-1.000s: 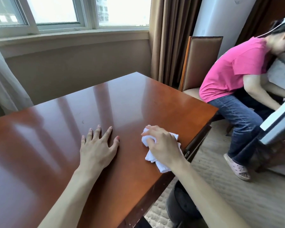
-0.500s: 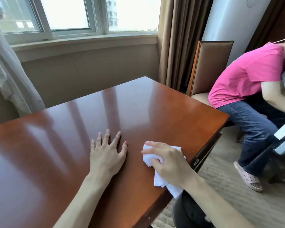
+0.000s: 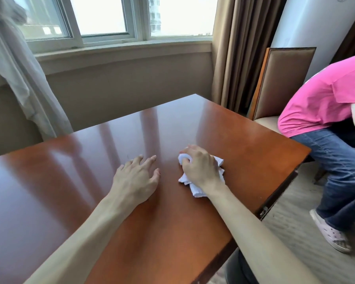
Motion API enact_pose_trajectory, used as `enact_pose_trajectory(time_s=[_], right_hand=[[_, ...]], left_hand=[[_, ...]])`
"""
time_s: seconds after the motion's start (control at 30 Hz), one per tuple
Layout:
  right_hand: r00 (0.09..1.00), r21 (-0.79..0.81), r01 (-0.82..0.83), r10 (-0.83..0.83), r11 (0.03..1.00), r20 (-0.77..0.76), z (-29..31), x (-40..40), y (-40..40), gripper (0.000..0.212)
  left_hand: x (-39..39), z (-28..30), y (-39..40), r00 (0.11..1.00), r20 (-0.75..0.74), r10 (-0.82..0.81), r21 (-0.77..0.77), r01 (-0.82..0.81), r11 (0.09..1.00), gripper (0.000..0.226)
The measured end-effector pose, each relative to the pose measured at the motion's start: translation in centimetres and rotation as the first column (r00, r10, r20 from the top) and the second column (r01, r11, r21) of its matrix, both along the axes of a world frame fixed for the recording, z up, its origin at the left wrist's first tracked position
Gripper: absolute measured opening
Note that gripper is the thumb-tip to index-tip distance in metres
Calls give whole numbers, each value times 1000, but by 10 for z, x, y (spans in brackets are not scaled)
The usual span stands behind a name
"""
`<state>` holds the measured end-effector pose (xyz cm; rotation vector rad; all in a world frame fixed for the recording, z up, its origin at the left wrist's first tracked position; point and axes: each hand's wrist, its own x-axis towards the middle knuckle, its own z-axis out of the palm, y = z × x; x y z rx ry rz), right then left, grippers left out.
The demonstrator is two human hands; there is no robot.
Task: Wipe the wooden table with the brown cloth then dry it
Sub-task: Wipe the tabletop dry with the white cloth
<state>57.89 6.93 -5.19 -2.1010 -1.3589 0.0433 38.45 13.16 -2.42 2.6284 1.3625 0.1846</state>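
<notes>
A wide white-framed window (image 3: 103, 19) runs along the back wall, a sheer pale curtain (image 3: 19, 74) hanging at its left and a heavy brown drape (image 3: 236, 54) at its right. Beside the drape stands a tan padded chair with a wooden frame (image 3: 283, 83) — a person in a pink shirt and blue jeans (image 3: 324, 111) sits just beside it, pale sandal (image 3: 329, 232) on the beige carpet (image 3: 295, 238).

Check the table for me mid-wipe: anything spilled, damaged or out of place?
Nothing spilled or damaged shows on the wooden table. One oddity: the cloth gripped by the right hand is white, not brown as the task says. The left hand rests on the tabletop beside it, holding nothing.
</notes>
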Motion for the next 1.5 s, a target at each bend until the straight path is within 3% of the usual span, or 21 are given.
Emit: enact_pose_trajectory(time_s=[0.1,0.23,0.37,0.6,0.7,0.77,0.83,0.9,0.97,1.03,1.1,1.23,1.4,1.5], right_hand=[[992,-28,-124,124,992,-14,0,-11,24,28],[1000,-19,6,-6,1000,19,1,7,79,26],[996,11,16,-17,1000,85,-5,12,146,28],[988,33,88,-92,996,122,-4,34,310,29],[992,6,-2,1,1000,129,-2,-2,374,27],[978,-42,-164,168,986,127,0,-37,392,27],[914,-101,-385,394,918,95,3,-59,389,27],[856,-128,-509,516,851,35,7,-43,384,28],[900,-136,-423,433,896,46,9,7,389,25],[981,-96,-188,193,977,37,8,64,392,29],[997,-54,-69,70,996,28,2,94,378,35],[995,-26,-98,98,995,28,-8,74,311,28],[976,-24,-210,211,977,47,-10,40,166,25],[953,39,-303,302,952,35,-11,21,84,29]], left_hand=[[-7,-2,39,1000,9,19,50,-19,999,56],[-17,-18,97,995,12,99,57,-100,993,54],[-17,-28,142,974,97,204,25,-207,978,55],[-12,-45,157,959,94,267,38,-272,962,66],[-13,-46,158,955,86,282,54,-287,956,71],[-12,-46,159,955,83,285,56,-290,955,72],[-13,-45,159,953,83,293,52,-298,953,73],[-13,-44,159,951,80,298,46,-302,952,72],[-13,-44,159,948,88,306,36,-310,950,72],[-12,-44,162,946,95,310,30,-314,949,71],[-11,-46,165,951,88,296,26,-299,954,67],[-16,-44,163,953,72,296,-3,-296,955,60],[-11,-41,164,961,16,275,-4,-275,961,59],[-5,-36,163,975,-47,217,72,-213,974,57]])
